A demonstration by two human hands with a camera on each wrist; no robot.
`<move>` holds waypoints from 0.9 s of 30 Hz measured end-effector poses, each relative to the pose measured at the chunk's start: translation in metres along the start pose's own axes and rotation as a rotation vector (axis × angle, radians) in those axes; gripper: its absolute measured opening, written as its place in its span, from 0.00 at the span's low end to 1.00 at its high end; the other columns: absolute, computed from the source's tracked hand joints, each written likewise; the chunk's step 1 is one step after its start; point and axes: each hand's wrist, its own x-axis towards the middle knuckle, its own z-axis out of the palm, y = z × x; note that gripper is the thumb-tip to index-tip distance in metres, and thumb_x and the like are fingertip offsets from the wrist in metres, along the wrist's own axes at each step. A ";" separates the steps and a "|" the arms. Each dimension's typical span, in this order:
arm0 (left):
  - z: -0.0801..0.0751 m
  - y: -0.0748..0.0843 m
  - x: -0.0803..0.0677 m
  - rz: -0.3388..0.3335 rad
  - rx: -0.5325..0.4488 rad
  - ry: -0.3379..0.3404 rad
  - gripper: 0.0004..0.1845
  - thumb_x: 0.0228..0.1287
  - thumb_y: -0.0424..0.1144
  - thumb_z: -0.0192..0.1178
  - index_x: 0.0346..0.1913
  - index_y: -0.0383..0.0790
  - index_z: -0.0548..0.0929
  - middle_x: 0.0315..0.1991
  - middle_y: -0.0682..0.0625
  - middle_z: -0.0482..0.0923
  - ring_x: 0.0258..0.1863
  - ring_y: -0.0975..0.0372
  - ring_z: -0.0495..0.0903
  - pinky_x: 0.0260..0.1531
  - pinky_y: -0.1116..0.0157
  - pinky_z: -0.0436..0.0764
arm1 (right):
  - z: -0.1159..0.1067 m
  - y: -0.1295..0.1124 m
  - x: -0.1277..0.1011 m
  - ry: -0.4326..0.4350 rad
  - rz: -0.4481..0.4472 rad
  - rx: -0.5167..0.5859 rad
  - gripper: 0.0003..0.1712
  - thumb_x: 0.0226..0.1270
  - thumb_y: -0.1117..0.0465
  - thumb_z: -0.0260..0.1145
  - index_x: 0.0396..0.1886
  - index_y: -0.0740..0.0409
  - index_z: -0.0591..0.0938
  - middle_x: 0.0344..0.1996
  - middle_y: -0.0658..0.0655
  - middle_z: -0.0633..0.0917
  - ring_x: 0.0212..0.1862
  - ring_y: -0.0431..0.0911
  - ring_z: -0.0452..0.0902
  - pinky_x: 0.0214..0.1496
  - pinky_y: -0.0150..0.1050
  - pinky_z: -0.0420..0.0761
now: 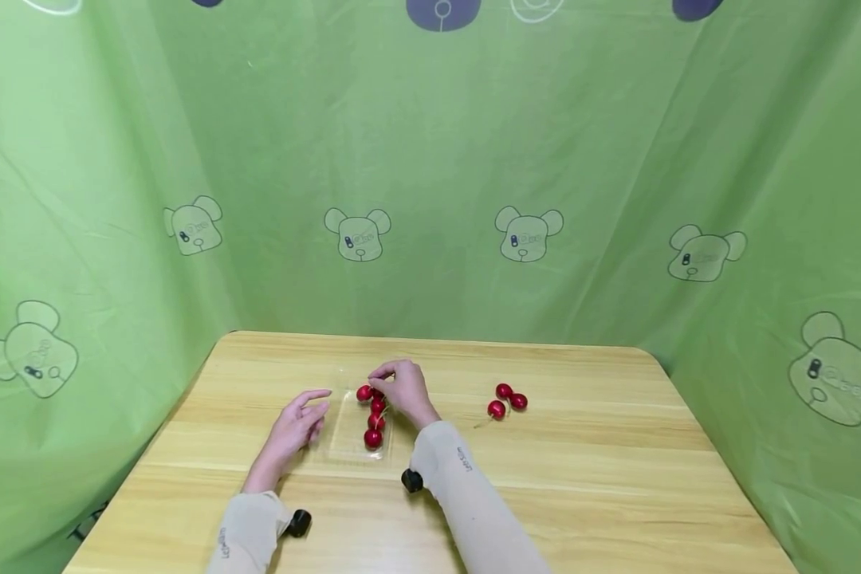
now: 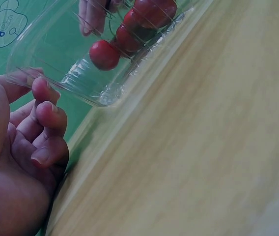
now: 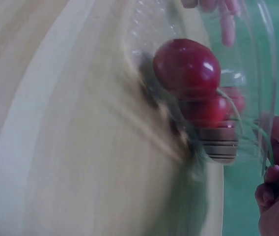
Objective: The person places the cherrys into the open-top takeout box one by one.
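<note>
**Cherries going into a clear tray**

A clear plastic tray [image 1: 355, 434] sits near the middle of the wooden surface [image 1: 581, 478], a little toward its left edge, with several red cherries [image 1: 373, 414] inside. The right hand [image 1: 402, 389] hovers over the tray's far end, its grip pinched on a cherry stem. The left hand [image 1: 297, 421] rests at the tray's left side, fingers loosely apart. Three loose cherries [image 1: 507, 399] lie toward the right edge.
</note>
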 end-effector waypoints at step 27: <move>0.000 0.002 -0.001 0.000 0.034 0.018 0.25 0.78 0.46 0.59 0.71 0.40 0.73 0.24 0.53 0.75 0.18 0.67 0.70 0.19 0.73 0.68 | 0.011 0.014 0.002 0.056 0.012 -0.024 0.03 0.62 0.59 0.79 0.35 0.49 0.93 0.40 0.49 0.92 0.56 0.52 0.84 0.69 0.51 0.75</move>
